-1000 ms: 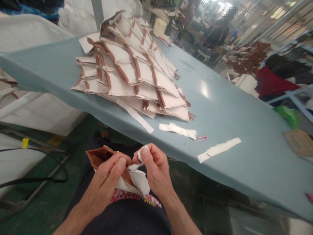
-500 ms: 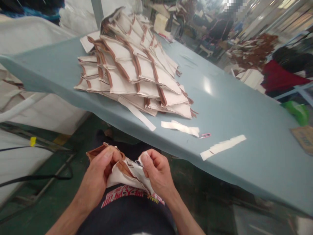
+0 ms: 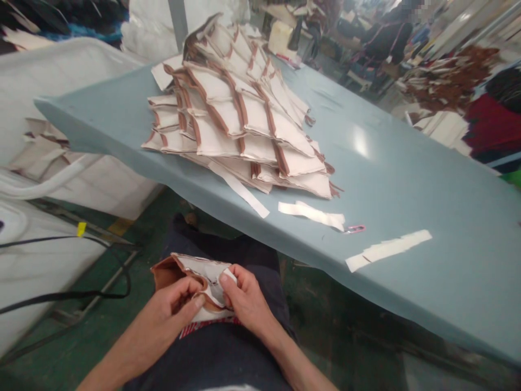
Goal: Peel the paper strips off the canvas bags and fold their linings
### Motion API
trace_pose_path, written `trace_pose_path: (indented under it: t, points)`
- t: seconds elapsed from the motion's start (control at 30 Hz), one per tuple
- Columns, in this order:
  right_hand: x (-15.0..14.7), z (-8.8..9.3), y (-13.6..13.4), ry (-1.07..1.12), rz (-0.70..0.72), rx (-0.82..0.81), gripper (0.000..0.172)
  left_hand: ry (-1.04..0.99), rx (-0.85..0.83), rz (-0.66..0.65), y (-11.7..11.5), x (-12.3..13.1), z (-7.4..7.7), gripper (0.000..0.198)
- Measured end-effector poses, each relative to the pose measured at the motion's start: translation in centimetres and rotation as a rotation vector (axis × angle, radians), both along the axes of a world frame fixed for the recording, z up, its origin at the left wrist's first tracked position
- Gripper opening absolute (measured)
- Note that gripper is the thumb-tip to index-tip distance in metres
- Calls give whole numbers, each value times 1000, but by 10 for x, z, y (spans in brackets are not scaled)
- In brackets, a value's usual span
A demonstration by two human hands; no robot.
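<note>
Low in front of my body, a cream fabric pouch (image 3: pixel 203 264) with brown edging is held with its opening spread toward me. My left hand (image 3: pixel 175 309) is closed on the brown-edged rim, thumb and fingers pinching it. At the right end of the pouch, my right hand (image 3: pixel 246 298) is closed with a small white strip (image 3: pixel 230 275) between thumb and fingers, against the fabric. Whether those fingers also grip the pouch is hard to make out. The inside of the pouch is partly hidden by my fingers.
A tall pile of cream and brown sewn pieces (image 3: pixel 244 114) stands on the blue-green table (image 3: pixel 391 184). White strips (image 3: pixel 311 213) and a small pink-handled tool (image 3: pixel 355 229) lie near its edge. A white bin (image 3: pixel 81 65) is at left, with black cables (image 3: pixel 61 296) below.
The pouch has turned and its opening now faces up more widely. My right hand has moved slightly left and down, closer to my left hand. The camera view has shifted left.
</note>
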State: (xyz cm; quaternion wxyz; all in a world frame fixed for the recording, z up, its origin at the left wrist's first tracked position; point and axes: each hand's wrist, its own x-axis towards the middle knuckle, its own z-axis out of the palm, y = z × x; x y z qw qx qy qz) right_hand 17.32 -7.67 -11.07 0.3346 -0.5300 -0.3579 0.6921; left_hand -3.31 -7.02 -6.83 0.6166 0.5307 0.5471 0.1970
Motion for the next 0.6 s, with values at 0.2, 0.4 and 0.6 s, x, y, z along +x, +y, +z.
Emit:
trace_pose_path:
  t: [0.2,0.4,0.6]
  points:
    - [-1,-1,-10,-5,53,-22,65,124,94,25,-4,-3,-10,48]
    - [17,49,5,-324,-13,243,38,48,265,107,13,13,14,41]
    - [30,111,23,-451,5,564,29,-119,113,163,32,24,30,57]
